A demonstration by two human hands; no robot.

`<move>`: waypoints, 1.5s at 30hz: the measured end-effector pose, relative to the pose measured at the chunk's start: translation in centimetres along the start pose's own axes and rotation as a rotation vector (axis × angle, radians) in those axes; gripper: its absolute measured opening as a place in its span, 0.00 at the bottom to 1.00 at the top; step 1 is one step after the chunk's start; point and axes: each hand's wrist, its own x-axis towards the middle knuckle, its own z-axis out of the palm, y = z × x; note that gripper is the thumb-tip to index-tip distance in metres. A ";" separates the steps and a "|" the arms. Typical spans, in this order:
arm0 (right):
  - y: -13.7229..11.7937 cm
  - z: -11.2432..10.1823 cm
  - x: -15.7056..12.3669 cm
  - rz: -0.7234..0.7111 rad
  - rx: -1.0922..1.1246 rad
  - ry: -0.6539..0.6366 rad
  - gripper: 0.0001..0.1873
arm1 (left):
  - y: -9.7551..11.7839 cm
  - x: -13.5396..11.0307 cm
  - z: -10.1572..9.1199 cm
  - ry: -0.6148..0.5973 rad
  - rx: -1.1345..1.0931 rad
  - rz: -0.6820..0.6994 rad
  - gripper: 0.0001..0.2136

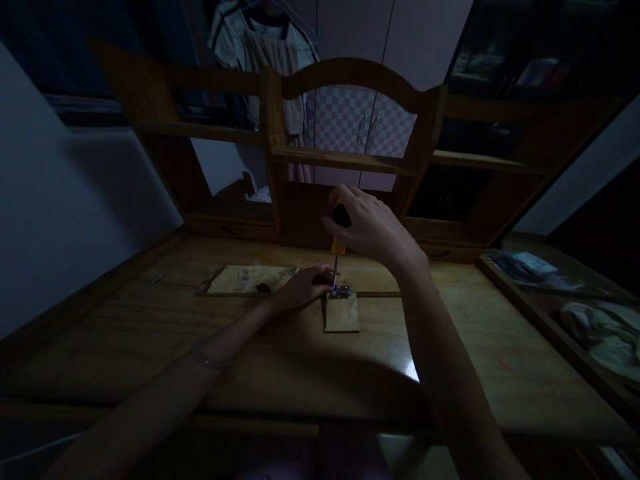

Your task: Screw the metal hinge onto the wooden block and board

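Observation:
My right hand is wrapped round the yellow and black handle of a screwdriver, which stands nearly upright. Its tip reaches down to a small metal hinge. The hinge lies where a small square wooden piece meets a long wooden board. My left hand rests on the board just left of the hinge, its fingers bent in beside the screwdriver's tip. Whether those fingers pinch a screw is too small and dark to tell. A dark stain marks the board's left part.
All this lies on a wooden desk with a shelf unit along its back. Plastic-wrapped items and cloth lie on the right side. Clothes hang behind the shelves. The room is dim.

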 end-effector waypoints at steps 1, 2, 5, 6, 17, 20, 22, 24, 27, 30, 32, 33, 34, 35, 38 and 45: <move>0.1 0.1 0.0 -0.009 -0.008 0.001 0.14 | -0.1 0.0 0.0 0.000 -0.007 0.000 0.12; 0.1 0.2 0.1 -0.019 -0.008 -0.001 0.13 | -0.1 0.0 0.0 -0.001 -0.014 -0.001 0.11; 0.1 0.0 0.1 -0.035 0.017 -0.024 0.15 | -0.1 0.1 0.0 -0.014 -0.020 0.006 0.11; 0.0 -0.1 0.1 -0.036 0.027 -0.036 0.16 | 0.0 0.1 0.0 -0.015 -0.020 0.011 0.11; -0.1 -0.1 0.2 -0.001 -0.049 -0.009 0.10 | 0.5 0.0 -0.1 -0.021 -0.001 0.024 0.12; 0.0 -0.1 0.2 -0.015 -0.011 -0.003 0.12 | 0.5 0.0 -0.1 -0.029 -0.010 0.014 0.12; 0.0 -0.2 0.2 -0.025 0.018 0.000 0.15 | 0.6 0.0 -0.1 -0.033 -0.023 0.005 0.12; -0.2 -0.3 0.1 -0.034 0.039 -0.005 0.16 | 0.6 0.0 -0.1 -0.032 -0.029 0.003 0.12; -0.4 -0.4 0.1 -0.028 0.025 -0.011 0.14 | 0.5 0.0 -0.1 -0.042 -0.042 0.009 0.13; -0.3 -0.2 0.1 -0.002 -0.032 -0.005 0.12 | 0.4 0.0 -0.1 -0.040 -0.037 0.026 0.12; -0.2 -0.1 0.1 0.005 -0.056 -0.002 0.11 | 0.4 0.0 -0.1 -0.031 -0.032 0.037 0.12; -0.2 0.0 0.1 0.002 -0.057 0.000 0.10 | 0.4 0.0 -0.1 -0.028 -0.036 0.042 0.12; -0.1 0.0 0.1 -0.003 -0.053 0.001 0.10 | 0.5 0.0 -0.1 -0.025 -0.041 0.046 0.12; -0.1 0.0 0.1 -0.009 -0.047 0.004 0.10 | 0.5 0.0 -0.1 -0.024 -0.044 0.050 0.12; -0.2 -0.1 0.1 -0.020 -0.028 0.005 0.15 | 0.6 0.0 -0.1 -0.028 -0.036 0.057 0.11; -0.6 -0.5 0.0 0.013 -0.049 -0.041 0.17 | 0.8 0.0 -0.2 -0.027 0.003 0.023 0.13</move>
